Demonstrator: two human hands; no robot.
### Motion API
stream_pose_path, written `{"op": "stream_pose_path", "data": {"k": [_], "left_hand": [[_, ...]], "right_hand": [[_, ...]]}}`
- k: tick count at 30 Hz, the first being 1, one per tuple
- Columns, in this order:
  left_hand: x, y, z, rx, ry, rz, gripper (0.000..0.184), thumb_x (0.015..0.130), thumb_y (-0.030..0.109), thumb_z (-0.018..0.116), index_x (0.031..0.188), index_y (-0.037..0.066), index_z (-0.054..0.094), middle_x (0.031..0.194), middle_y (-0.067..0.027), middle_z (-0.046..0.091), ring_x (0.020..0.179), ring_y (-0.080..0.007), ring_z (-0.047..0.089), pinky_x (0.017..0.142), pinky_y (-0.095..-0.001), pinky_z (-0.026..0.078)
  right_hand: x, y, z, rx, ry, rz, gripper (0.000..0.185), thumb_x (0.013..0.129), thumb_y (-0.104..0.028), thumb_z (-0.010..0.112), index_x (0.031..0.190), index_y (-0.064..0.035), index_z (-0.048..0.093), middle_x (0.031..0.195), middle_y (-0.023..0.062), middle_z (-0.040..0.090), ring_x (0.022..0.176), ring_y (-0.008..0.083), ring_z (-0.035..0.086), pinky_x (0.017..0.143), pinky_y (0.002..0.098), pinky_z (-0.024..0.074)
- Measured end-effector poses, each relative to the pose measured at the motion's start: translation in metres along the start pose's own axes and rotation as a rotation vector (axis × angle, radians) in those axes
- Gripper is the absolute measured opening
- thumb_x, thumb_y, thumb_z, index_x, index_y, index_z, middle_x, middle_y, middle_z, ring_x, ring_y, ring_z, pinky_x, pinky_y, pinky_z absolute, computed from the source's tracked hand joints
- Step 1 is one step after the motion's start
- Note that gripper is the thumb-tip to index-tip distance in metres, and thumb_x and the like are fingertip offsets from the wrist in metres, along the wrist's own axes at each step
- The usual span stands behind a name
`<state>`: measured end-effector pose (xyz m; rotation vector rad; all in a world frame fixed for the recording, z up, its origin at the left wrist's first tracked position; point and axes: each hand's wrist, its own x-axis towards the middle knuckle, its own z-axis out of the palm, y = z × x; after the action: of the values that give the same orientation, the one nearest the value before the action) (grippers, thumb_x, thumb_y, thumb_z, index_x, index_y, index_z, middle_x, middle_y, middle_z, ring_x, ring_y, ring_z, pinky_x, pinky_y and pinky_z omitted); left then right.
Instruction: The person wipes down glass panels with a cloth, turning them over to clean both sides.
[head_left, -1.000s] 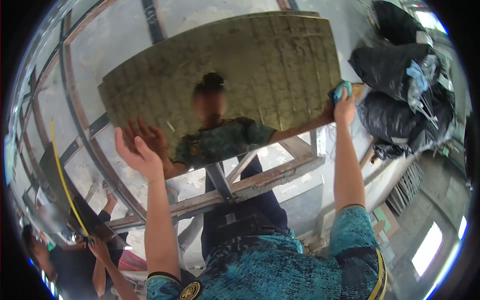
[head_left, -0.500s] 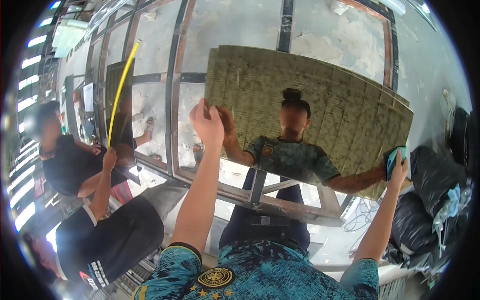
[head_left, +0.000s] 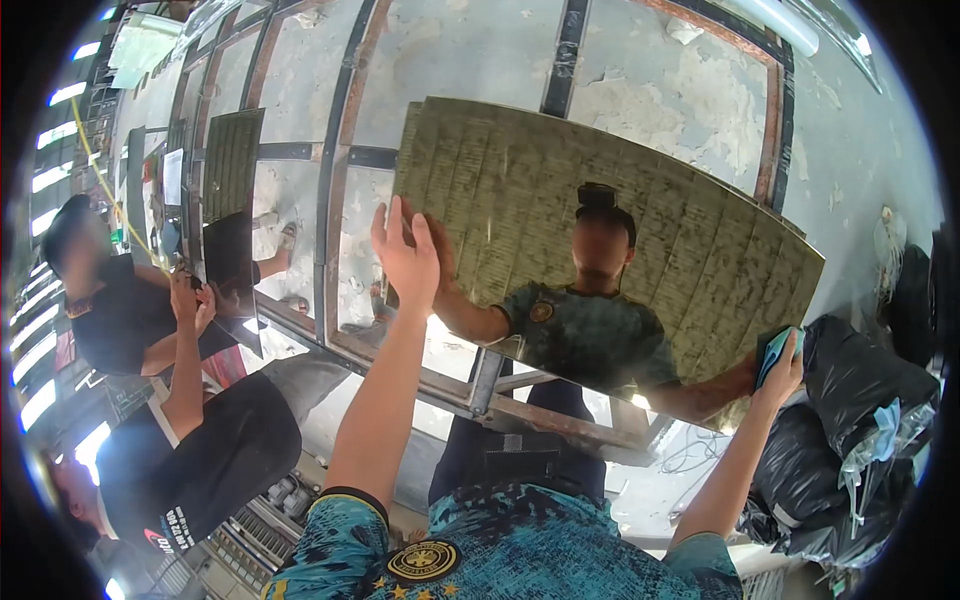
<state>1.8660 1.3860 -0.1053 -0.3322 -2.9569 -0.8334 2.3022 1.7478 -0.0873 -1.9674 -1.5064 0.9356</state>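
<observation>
A large mirror-like sheet (head_left: 600,210) lies over the metal frame in front of me, tinted and reflecting a person and a ribbed ceiling. It seems stacked on another sheet whose edge shows. My left hand (head_left: 408,260) is at the sheet's left edge, fingers stretched and apart, with nothing in it; whether it touches the edge I cannot tell. At the right edge, my right hand (head_left: 786,372) grips a blue cloth (head_left: 773,352) and presses it to the sheet.
The rusty metal frame (head_left: 330,200) runs under the sheet. Black plastic bags (head_left: 860,380) are piled at right. On the left, two co-workers stand near another dark sheet (head_left: 232,170), one's hands at a yellow tape measure (head_left: 95,165). Cables (head_left: 690,455) lie on the floor.
My left hand's fingers have spread from a more curled pose. My right hand and the cloth have moved down slightly along the edge. The co-worker's yellow tape has swung left, away from the dark sheet.
</observation>
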Motion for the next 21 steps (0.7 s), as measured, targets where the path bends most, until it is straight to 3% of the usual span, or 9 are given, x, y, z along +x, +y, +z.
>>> {"op": "stream_pose_path", "data": {"k": [4,7,10,12,13,16,17,18,21], "left_hand": [[0.000,0.004,-0.001,-0.007,-0.004,-0.056,0.046,0.095,0.029,0.058,0.137,0.011,0.055,0.146,-0.0189,0.040,0.135,-0.0375,0.038,0.108,-0.0473,0.037],[0.002,0.003,-0.001,-0.007,-0.011,-0.071,0.045,0.095,0.030,0.058,0.136,0.011,0.055,0.146,-0.0181,0.040,0.135,-0.0368,0.037,0.108,-0.0469,0.037],[0.002,0.003,-0.002,0.004,-0.020,-0.088,0.045,0.096,0.033,0.056,0.136,0.012,0.056,0.146,-0.0171,0.039,0.135,-0.0361,0.037,0.109,-0.0463,0.036],[0.005,0.002,-0.004,0.037,-0.026,-0.093,0.045,0.098,0.039,0.053,0.136,0.014,0.057,0.148,-0.0158,0.038,0.135,-0.0356,0.037,0.109,-0.0456,0.034],[0.007,0.000,-0.004,0.121,-0.025,-0.057,0.044,0.098,0.034,0.054,0.136,0.012,0.055,0.148,-0.0166,0.038,0.135,-0.0367,0.036,0.109,-0.0464,0.033],[0.017,0.040,-0.007,0.081,0.043,0.232,0.046,0.096,0.026,0.058,0.137,0.008,0.051,0.147,-0.0178,0.040,0.134,-0.0382,0.037,0.110,-0.0472,0.033],[0.027,0.070,-0.014,0.012,-0.013,0.425,0.047,0.094,0.020,0.060,0.137,0.006,0.049,0.144,-0.0187,0.043,0.133,-0.0386,0.038,0.110,-0.0469,0.033],[0.041,0.099,-0.015,-0.036,-0.072,0.571,0.048,0.089,0.021,0.063,0.133,0.004,0.051,0.138,-0.0228,0.048,0.129,-0.0416,0.043,0.109,-0.0480,0.035],[0.071,0.157,0.013,-0.071,-0.310,0.861,0.041,0.092,0.028,0.060,0.125,0.006,0.057,0.126,-0.0151,0.059,0.124,-0.0347,0.050,0.107,-0.0460,0.037]], "right_hand": [[0.015,0.010,-0.015,0.214,-0.185,0.179,0.053,0.095,-0.047,0.061,0.107,0.0046,0.067,0.095,0.0056,0.066,0.083,0.0152,0.060,0.075,0.0314,0.0489],[0.008,-0.006,-0.017,0.235,-0.156,0.275,0.049,0.095,-0.045,0.063,0.111,0.0021,0.067,0.099,0.0036,0.065,0.086,0.0137,0.061,0.076,0.0306,0.0486],[0.006,-0.006,-0.022,0.151,-0.139,0.324,0.055,0.097,-0.048,0.058,0.114,0.0044,0.065,0.102,0.0067,0.066,0.091,0.0158,0.061,0.080,0.0308,0.0493],[-0.009,-0.019,-0.020,0.217,-0.059,0.257,0.058,0.097,-0.050,0.057,0.110,0.0058,0.066,0.098,0.0073,0.066,0.087,0.0157,0.061,0.078,0.0313,0.0487],[-0.015,-0.025,-0.023,0.249,-0.015,0.224,0.059,0.096,-0.051,0.057,0.108,0.0065,0.067,0.097,0.0076,0.066,0.085,0.0157,0.060,0.078,0.0315,0.0485],[-0.019,-0.021,-0.036,-0.084,-0.011,0.126,0.062,0.096,-0.053,0.057,0.100,0.0081,0.068,0.087,0.0080,0.066,0.078,0.0148,0.057,0.073,0.0317,0.0469],[-0.026,-0.025,-0.030,-0.091,0.088,0.116,0.063,0.096,-0.054,0.056,0.092,0.0083,0.069,0.078,0.0083,0.064,0.071,0.0151,0.053,0.069,0.0331,0.0454],[-0.026,-0.024,-0.031,-0.083,0.063,0.119,0.064,0.096,-0.054,0.056,0.092,0.0082,0.069,0.078,0.0088,0.064,0.071,0.0154,0.054,0.068,0.0335,0.0455],[-0.038,-0.030,-0.037,-0.078,0.017,0.097,0.065,0.096,-0.055,0.055,0.090,0.0083,0.069,0.078,0.0101,0.065,0.071,0.0163,0.055,0.067,0.0351,0.0460]]}}
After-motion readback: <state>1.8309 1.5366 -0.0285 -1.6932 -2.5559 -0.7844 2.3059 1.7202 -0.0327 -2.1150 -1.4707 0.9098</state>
